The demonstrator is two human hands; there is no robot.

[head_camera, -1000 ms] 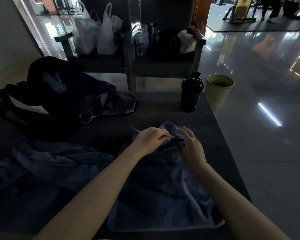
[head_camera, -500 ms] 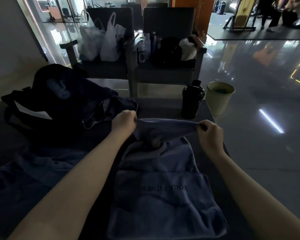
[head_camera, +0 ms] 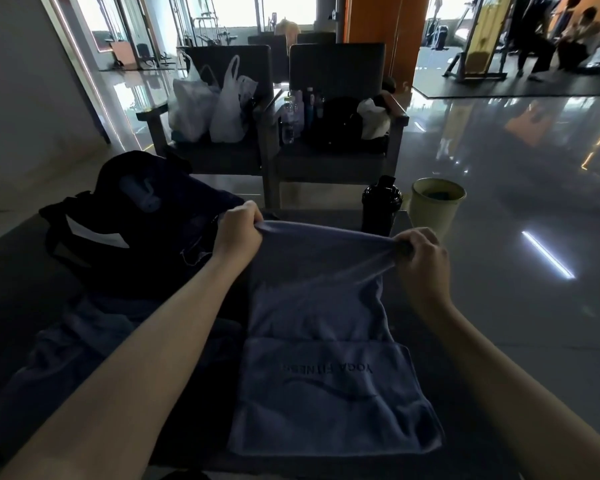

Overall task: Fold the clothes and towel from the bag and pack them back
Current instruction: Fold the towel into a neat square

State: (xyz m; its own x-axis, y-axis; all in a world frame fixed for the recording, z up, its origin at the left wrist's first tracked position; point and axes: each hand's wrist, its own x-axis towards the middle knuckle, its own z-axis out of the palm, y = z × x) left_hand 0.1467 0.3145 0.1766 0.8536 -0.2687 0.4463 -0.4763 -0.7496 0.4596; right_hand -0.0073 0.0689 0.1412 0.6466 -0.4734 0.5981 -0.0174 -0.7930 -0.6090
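Both hands, left hand (head_camera: 239, 230) and right hand (head_camera: 420, 255), are pinching the grey-blue terry towel (head_camera: 326, 348) at its 12 o'clock edge, fingers curled, tensioning it for folding.

Towel (head_camera: 321, 317) edge higher, tauter (wider span)

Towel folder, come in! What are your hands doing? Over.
Left hand, right hand: each pinching a far towel corner, edge lifted. Black shaker bottle just beyond. Over.

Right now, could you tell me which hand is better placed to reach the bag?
Probably left. The left hand grips the towel at its corner beside the bag; the right hand grips the opposite corner.
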